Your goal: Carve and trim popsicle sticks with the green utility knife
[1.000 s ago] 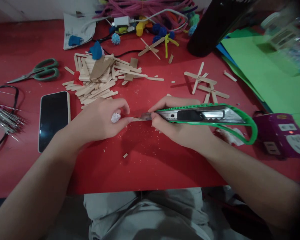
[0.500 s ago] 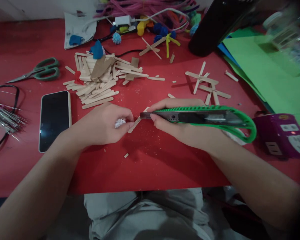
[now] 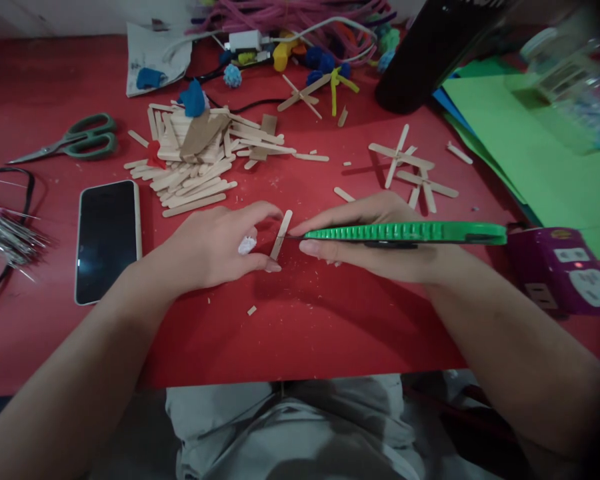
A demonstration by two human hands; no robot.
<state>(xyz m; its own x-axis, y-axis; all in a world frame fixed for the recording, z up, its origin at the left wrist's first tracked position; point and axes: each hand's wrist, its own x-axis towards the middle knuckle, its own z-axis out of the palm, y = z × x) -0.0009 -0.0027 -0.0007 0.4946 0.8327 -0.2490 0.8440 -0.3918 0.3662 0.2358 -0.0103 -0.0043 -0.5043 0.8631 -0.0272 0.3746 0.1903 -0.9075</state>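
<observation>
My right hand (image 3: 380, 230) is closed round a green box cutter (image 3: 410, 233), held edge-up with its blade pointing left. The blade's tip meets the middle of a short wooden craft stick (image 3: 281, 235), tilted on the red table. My left hand (image 3: 225, 243) steadies this stick, thumb at its lower end and index finger by its upper end. Something white and crumpled (image 3: 247, 245) shows at the left hand's curled fingers; whether it is wrapped on a finger or held, I cannot tell.
Behind my left hand lies a pile of craft sticks (image 3: 195, 167). A phone (image 3: 107, 240) and green-handled scissors (image 3: 87, 138) lie left. Crossed sticks (image 3: 400, 157), a purple power block (image 3: 563, 270), green paper (image 3: 535, 147) and a dark bottle (image 3: 420, 60) are right.
The box cutter has rolled from its flat side to its narrow edge, blade now on the stick. My left thumb and index finger have spread along the stick, which has turned more upright.
</observation>
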